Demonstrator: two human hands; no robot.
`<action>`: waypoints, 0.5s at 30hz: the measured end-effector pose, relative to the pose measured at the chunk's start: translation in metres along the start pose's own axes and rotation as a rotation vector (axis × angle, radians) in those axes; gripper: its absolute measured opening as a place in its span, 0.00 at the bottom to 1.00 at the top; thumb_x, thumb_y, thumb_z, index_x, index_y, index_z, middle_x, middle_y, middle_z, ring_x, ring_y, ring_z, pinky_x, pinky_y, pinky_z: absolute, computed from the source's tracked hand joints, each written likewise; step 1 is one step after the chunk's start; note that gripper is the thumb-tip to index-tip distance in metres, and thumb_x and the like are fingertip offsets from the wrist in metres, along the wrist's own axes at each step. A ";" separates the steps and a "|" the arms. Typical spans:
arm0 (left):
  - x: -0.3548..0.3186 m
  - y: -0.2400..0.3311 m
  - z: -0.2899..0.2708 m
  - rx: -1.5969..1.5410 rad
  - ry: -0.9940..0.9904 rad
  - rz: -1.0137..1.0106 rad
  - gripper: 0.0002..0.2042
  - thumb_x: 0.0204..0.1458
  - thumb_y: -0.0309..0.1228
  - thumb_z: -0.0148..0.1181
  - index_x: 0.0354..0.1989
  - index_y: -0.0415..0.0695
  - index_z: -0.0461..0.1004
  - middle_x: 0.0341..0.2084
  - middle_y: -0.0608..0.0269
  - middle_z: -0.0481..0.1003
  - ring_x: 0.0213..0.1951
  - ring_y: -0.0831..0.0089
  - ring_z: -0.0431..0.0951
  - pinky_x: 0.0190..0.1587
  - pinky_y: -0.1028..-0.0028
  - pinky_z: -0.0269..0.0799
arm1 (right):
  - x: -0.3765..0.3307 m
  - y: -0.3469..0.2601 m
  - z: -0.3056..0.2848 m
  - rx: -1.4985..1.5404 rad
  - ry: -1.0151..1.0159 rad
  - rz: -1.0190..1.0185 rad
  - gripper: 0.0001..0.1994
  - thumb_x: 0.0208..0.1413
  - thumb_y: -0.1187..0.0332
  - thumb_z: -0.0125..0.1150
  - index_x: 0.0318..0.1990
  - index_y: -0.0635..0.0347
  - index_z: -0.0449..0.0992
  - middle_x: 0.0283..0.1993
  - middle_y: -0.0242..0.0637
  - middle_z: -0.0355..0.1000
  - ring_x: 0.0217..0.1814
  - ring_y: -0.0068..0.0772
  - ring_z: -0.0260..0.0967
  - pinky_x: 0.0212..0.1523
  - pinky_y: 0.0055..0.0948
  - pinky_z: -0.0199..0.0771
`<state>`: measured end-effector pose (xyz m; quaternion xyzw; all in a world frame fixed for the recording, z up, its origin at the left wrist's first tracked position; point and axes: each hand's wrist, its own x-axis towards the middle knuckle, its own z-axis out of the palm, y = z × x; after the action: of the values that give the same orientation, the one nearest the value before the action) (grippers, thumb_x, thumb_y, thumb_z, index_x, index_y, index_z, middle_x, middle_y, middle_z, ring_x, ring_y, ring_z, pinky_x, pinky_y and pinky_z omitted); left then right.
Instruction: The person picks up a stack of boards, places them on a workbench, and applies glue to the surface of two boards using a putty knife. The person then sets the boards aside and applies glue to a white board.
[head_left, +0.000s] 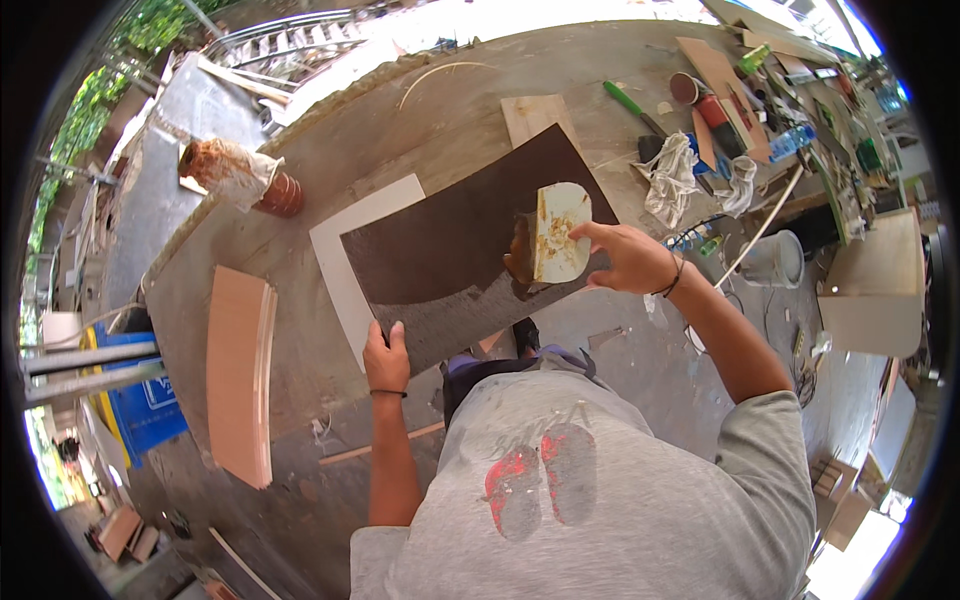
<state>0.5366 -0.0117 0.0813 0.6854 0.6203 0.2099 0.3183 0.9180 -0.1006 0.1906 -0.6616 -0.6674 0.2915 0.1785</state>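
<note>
The left hand [386, 357] clamps the near edge of the dark sheet [462, 240], pinning it on the white board [355, 240] mid-workbench [300, 420], while the right hand [628, 256] pinches a glue-smeared spreader [560, 232] tilted over the sheet's right edge, angled for scraping.

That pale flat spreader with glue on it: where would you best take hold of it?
Probably by its straight right-hand edge, coming from the right, as the right hand does. The spreader is a thin plate whose rounded top and face are smeared, and it stands on the dark sheet, so that edge stays cleaner.
</note>
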 end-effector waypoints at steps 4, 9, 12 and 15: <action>-0.006 -0.002 0.016 0.018 0.104 -0.059 0.24 0.57 0.38 0.53 0.53 0.28 0.65 0.43 0.32 0.72 0.48 0.42 0.73 0.49 0.59 0.68 | 0.009 0.020 -0.020 -0.263 0.057 -0.170 0.19 0.39 0.79 0.61 0.44 0.57 0.74 0.37 0.43 0.71 0.44 0.48 0.70 0.46 0.40 0.69; -0.009 0.000 0.026 0.048 0.201 -0.073 0.25 0.58 0.39 0.50 0.56 0.28 0.64 0.52 0.34 0.69 0.56 0.46 0.69 0.58 0.61 0.64 | 0.016 0.011 -0.039 -0.409 0.311 -0.411 0.11 0.38 0.77 0.64 0.33 0.51 0.79 0.55 0.38 0.64 0.63 0.45 0.57 0.58 0.39 0.63; -0.007 0.002 0.028 0.029 0.213 -0.073 0.26 0.59 0.39 0.49 0.58 0.29 0.63 0.53 0.35 0.68 0.56 0.47 0.68 0.58 0.62 0.63 | 0.025 0.005 -0.050 -0.594 0.351 -0.543 0.11 0.41 0.74 0.62 0.35 0.52 0.78 0.56 0.37 0.63 0.68 0.44 0.53 0.60 0.40 0.61; -0.006 0.002 0.030 0.038 0.228 -0.055 0.26 0.59 0.39 0.49 0.58 0.30 0.63 0.52 0.35 0.69 0.55 0.47 0.69 0.57 0.62 0.64 | 0.043 0.016 -0.039 -0.530 0.266 -0.652 0.11 0.42 0.74 0.60 0.36 0.57 0.76 0.53 0.38 0.66 0.64 0.40 0.60 0.59 0.39 0.63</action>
<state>0.5577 -0.0225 0.0614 0.6457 0.6751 0.2657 0.2383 0.9521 -0.0525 0.2045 -0.4713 -0.8641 -0.0492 0.1696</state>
